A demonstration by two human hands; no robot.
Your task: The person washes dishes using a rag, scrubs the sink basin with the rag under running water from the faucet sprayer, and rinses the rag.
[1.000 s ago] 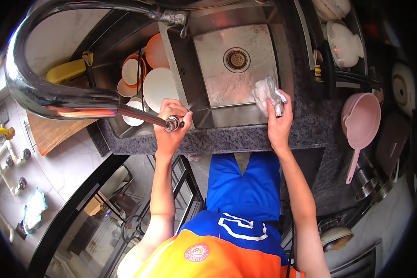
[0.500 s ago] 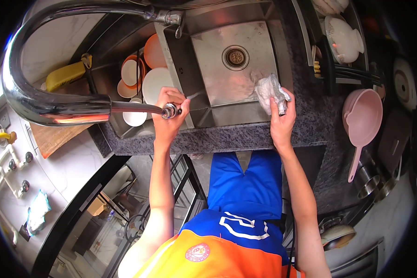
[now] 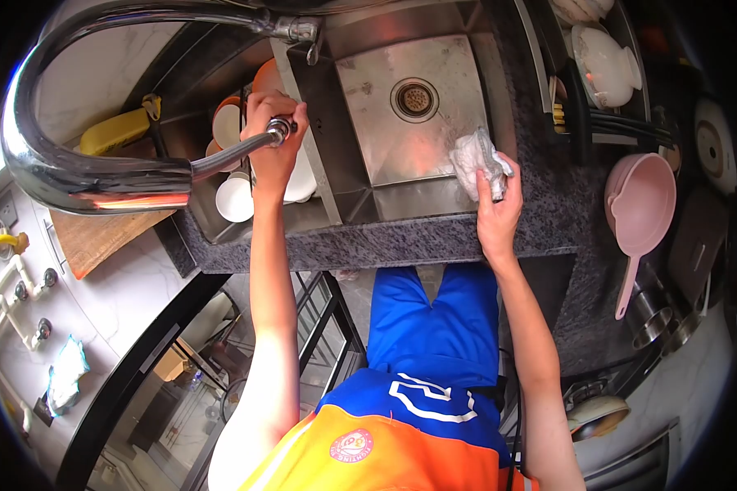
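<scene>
My left hand [image 3: 272, 135] is closed around a pull-out faucet sprayer [image 3: 282, 128]; its braided hose [image 3: 233, 157] runs back to the chrome spout [image 3: 123, 184]. The hand is over the left basin, hiding part of the dishes there. Below it are a white bowl [image 3: 235, 199], an orange bowl [image 3: 268, 77] and a partly covered white plate [image 3: 302, 180]. My right hand [image 3: 502, 209] grips a crumpled, whitish cloth [image 3: 472, 159] at the front right of the right basin [image 3: 368, 151]. Whether water leaves the sprayer, I cannot tell.
A drain [image 3: 415, 100] lies in the right basin's floor. The dark stone counter edge [image 3: 385, 244] runs along the front. To the right is a pink pan [image 3: 643, 200], with a white bowl [image 3: 604, 69] on the rack. A wooden board [image 3: 106, 239] lies left.
My left hand has moved left and away from me with the sprayer, from the divider to over the dishes. My right hand and the cloth have hardly moved.
</scene>
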